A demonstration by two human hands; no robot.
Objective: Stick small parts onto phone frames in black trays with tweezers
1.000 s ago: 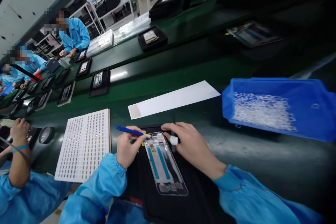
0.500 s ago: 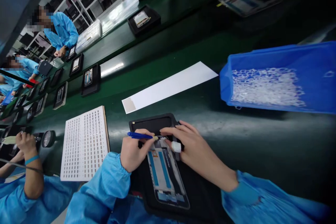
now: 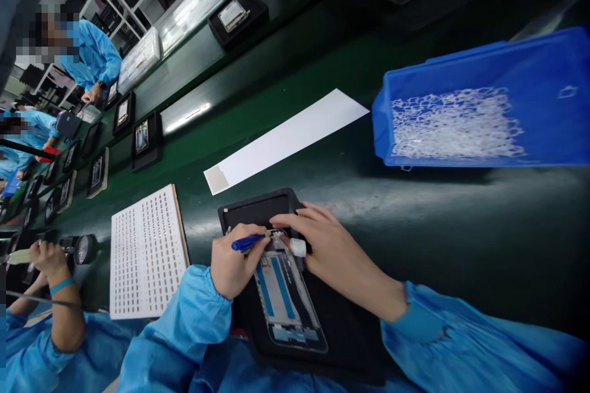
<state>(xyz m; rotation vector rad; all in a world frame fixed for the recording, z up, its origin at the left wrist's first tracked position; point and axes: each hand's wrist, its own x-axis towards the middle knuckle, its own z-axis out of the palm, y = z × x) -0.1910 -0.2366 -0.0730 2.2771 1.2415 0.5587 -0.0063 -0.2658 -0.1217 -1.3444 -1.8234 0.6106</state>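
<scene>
An opened phone frame (image 3: 288,304) with blue strips lies in a black tray (image 3: 258,209) in front of me. My left hand (image 3: 237,258) pinches a blue pen-like tool (image 3: 247,242), its tip at the phone's upper end. On the other side of that end is my right hand (image 3: 332,252), its fingers bent over the phone's top edge and a white cover (image 3: 297,247) on one fingertip. Whether the right fingers grip a small part is hidden.
A white board with rows of small parts (image 3: 145,258) stands left, near a co-worker's hand (image 3: 48,258). Ahead lies a white strip (image 3: 286,141); a blue bin (image 3: 553,110) with white rings is at right. More trays line the left.
The view has shifted, so most things sit a little higher and further left. The blue tool in my left hand has tilted and its back end has dropped. My right hand stays at the phone's top.
</scene>
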